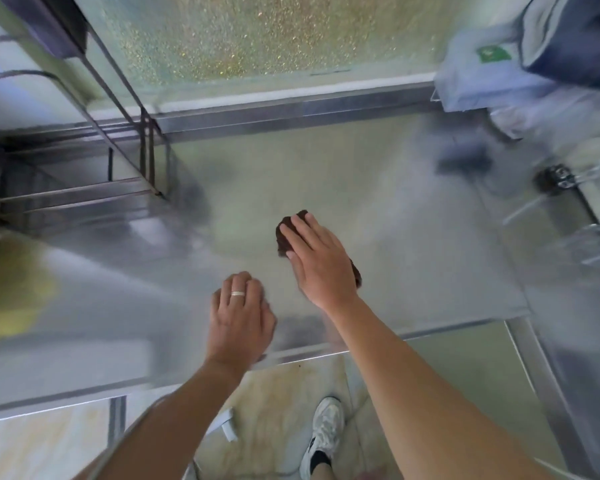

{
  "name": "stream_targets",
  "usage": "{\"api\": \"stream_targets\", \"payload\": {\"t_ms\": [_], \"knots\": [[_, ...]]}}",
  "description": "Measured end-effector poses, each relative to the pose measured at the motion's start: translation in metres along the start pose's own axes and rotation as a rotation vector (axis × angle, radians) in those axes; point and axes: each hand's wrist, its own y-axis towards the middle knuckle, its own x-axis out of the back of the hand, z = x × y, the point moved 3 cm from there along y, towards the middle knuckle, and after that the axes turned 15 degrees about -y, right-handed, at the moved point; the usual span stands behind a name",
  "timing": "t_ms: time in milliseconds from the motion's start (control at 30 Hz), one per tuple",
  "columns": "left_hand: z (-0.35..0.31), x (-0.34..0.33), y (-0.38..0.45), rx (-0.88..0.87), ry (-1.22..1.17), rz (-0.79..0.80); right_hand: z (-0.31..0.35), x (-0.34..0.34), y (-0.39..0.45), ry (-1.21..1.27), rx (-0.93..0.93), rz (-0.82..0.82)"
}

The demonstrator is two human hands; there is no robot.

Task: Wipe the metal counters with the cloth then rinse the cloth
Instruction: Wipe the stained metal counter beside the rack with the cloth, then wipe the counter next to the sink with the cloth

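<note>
Pressing flat on a dark brown cloth point(286, 233), the right hand point(317, 259) lies with straight fingers spread over it near the middle of the metal counter point(413, 265); the cloth shows beyond the fingertips and again at the hand's outer side. The left hand point(239, 315), fingers straight and a ring point(238, 293) on one, rests palm-down on the counter just inside its front edge, holding nothing. Bare steel spreads wide around both hands, toward the back edge and out to the right side. At the back left corner a wire rack point(132, 140) stands on the counter, its legs closing that side. At the back right corner sit a pale bag point(471, 84) and something dark blue point(579, 46), both blurred. A metal fitting point(556, 180) shows at the right edge, where a second steel surface adjoins. A yellow patch point(11, 289) shows at the left, too blurred to identify. Behind the counter is frosted, speckled glass point(257, 39). Below the front edge are pale floor tiles point(274, 410) and a white shoe point(324, 431).
</note>
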Motion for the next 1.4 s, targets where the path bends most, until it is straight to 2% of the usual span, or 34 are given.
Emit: {"api": "stream_targets", "payload": {"t_ms": [167,267,367,467,533,633,700,767,833,933,1000,1133,1300,1400], "knots": [[-0.077,-0.042,0.021,0.161,-0.041,0.009,-0.062,0.01,-0.005,0.021,0.034,-0.031],[-0.082,-0.047,0.025,0.24,-0.053,-0.036,-0.113,0.017,-0.012,-0.016,-0.047,-0.064],[-0.083,-0.048,0.025,0.25,-0.074,-0.05,-0.152,0.022,-0.019,-0.074,-0.133,-0.046],[-0.085,-0.048,0.024,0.241,-0.085,-0.053,-0.173,0.033,-0.025,-0.231,-0.32,0.0],[-0.085,-0.048,0.024,0.228,-0.061,-0.03,-0.175,0.043,-0.033,-0.36,-0.475,0.14],[-0.09,-0.048,0.027,0.238,0.017,0.058,-0.158,0.059,-0.052,-0.519,-0.683,0.534],[-0.105,-0.043,0.031,0.242,-0.017,0.132,-0.14,0.075,-0.062,-0.515,-0.806,0.666],[-0.131,-0.03,0.032,0.168,-0.105,0.199,-0.127,0.089,-0.077,-0.41,-0.838,0.735],[-0.157,-0.01,0.031,0.047,-0.159,0.248,-0.119,0.114,-0.096,-0.114,-0.848,0.782],[-0.189,0.027,0.029,-0.068,-0.154,0.384,-0.103,0.172,-0.131,0.249,-0.869,0.704],[-0.208,0.049,0.019,-0.182,-0.1,0.52,-0.09,0.211,-0.163,0.289,-0.917,0.604],[-0.242,0.079,-0.018,-0.434,-0.006,0.636,-0.063,0.272,-0.251,0.236,-1.09,0.51],[-0.322,0.079,-0.083,-0.783,0.015,0.769,-0.029,0.32,-0.38,0.192,-1.4,0.477],[-0.376,0.081,-0.141,-0.946,-0.014,0.848,0.002,0.349,-0.459,0.155,-1.602,0.369]]}}
